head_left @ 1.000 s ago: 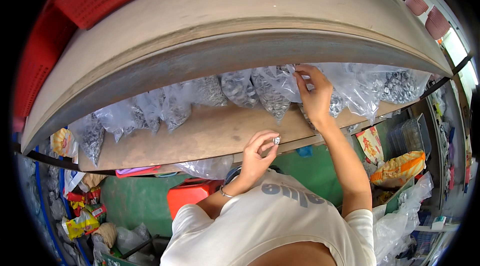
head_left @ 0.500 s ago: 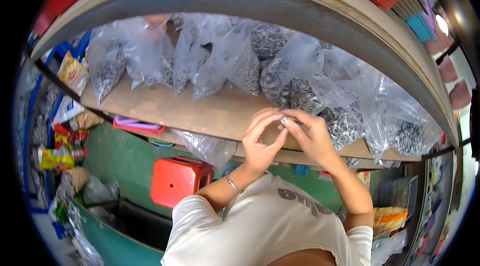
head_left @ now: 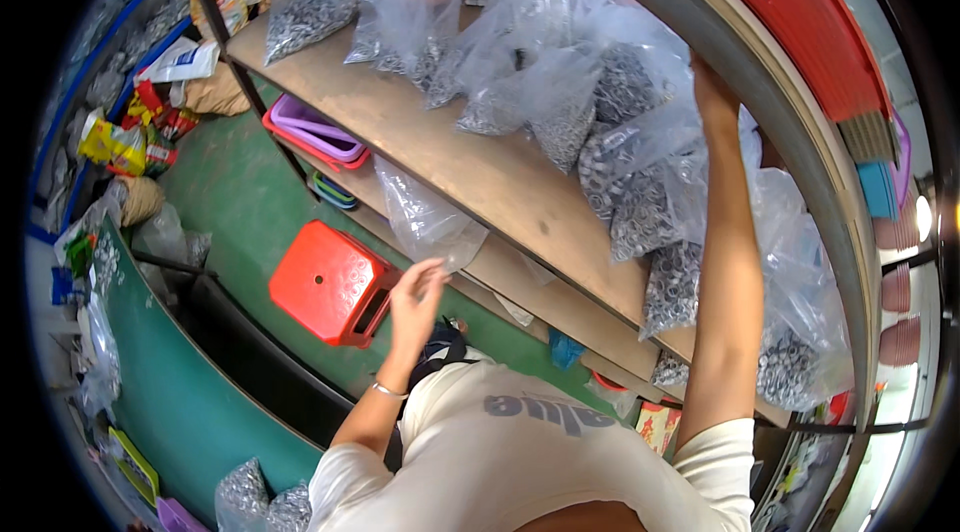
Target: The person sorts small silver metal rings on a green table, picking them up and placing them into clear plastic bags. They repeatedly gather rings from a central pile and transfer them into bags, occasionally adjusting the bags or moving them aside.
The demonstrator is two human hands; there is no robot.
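A person's right hand (head_left: 712,92) reaches up among clear bags of metal rings (head_left: 640,202) at the frame's upper right, its fingers hidden, while the left hand (head_left: 415,297) hangs loosely open and empty at lower centre, well apart.

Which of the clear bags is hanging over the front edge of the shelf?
The nearly empty clear bag just above the left hand; the others sit on the shelf, full.

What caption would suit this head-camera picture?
Right hand reaches among clear bags of metal washers on a wooden shelf; left hand hangs open below.
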